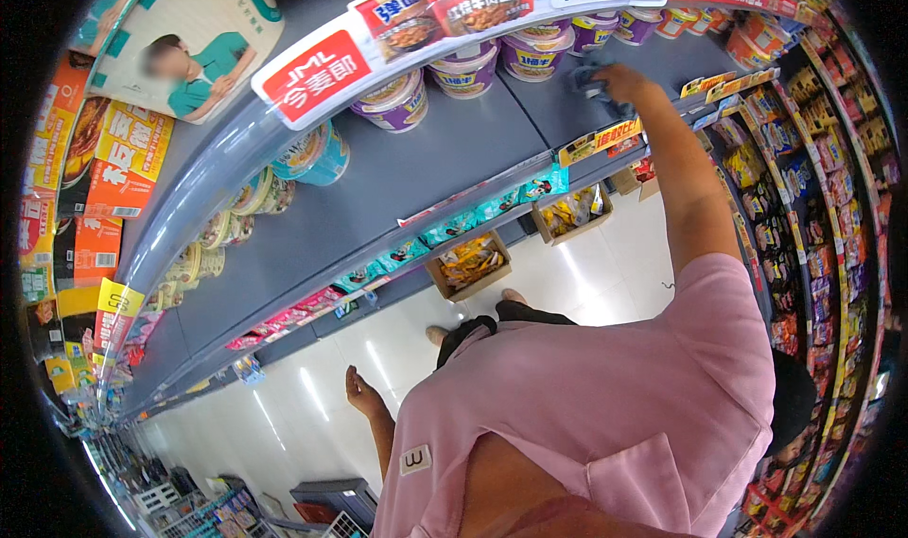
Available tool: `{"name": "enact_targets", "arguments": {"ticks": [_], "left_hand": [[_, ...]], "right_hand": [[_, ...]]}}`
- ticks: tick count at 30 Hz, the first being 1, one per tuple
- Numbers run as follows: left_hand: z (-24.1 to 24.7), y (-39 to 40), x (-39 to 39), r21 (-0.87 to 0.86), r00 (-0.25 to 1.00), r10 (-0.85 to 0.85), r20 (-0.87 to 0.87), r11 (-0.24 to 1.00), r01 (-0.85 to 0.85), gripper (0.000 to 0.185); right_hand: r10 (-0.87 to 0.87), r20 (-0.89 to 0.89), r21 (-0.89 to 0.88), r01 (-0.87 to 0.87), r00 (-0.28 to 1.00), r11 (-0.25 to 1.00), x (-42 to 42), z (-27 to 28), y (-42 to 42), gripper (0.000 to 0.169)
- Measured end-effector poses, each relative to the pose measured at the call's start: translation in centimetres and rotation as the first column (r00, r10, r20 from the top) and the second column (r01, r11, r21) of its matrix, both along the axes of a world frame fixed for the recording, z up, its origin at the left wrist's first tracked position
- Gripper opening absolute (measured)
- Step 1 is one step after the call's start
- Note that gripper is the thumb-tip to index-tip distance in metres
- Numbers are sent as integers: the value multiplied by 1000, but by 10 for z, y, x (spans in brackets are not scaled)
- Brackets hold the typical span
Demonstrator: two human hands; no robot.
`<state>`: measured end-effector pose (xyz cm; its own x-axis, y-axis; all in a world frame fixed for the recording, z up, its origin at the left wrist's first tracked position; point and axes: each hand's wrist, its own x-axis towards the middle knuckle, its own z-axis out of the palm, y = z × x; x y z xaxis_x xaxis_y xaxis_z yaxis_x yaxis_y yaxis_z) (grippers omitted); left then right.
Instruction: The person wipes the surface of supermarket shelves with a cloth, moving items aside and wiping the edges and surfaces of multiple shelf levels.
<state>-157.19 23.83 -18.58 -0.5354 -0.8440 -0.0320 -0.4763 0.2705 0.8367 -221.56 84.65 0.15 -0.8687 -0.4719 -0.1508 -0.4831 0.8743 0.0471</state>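
Observation:
My right hand [627,84] is shut on a dark bluish cloth [590,83], which lies against the grey shelf board [461,148]. Just left of the cloth stands a purple-and-white instant noodle tub [537,57], and more tubs line the back of the shelf. My fingers hide part of the cloth. My left hand [364,396] hangs low at my side over the floor, fingers loosely bent and apart, with nothing visible in it.
A clear curved shelf edge with price labels [319,70] arches above the board. Below are turquoise snack packs [454,227] and open cardboard boxes of packets [468,265] on the pale tiled floor [305,389]. Stocked snack shelves [787,205] rise at right. A teal-and-cream carton [191,41] stands upper left.

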Motion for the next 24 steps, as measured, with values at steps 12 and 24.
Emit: {"name": "enact_targets", "arguments": {"ticks": [12, 24], "left_hand": [[-21, 32, 36, 229, 999, 41, 24, 972, -45, 35], [21, 55, -135, 254, 920, -132, -369, 938, 237, 34]], "right_hand": [[-65, 21, -20, 65, 998, 998, 72, 16, -99, 51], [355, 236, -341, -265, 904, 902, 121, 22, -185, 55]]}}
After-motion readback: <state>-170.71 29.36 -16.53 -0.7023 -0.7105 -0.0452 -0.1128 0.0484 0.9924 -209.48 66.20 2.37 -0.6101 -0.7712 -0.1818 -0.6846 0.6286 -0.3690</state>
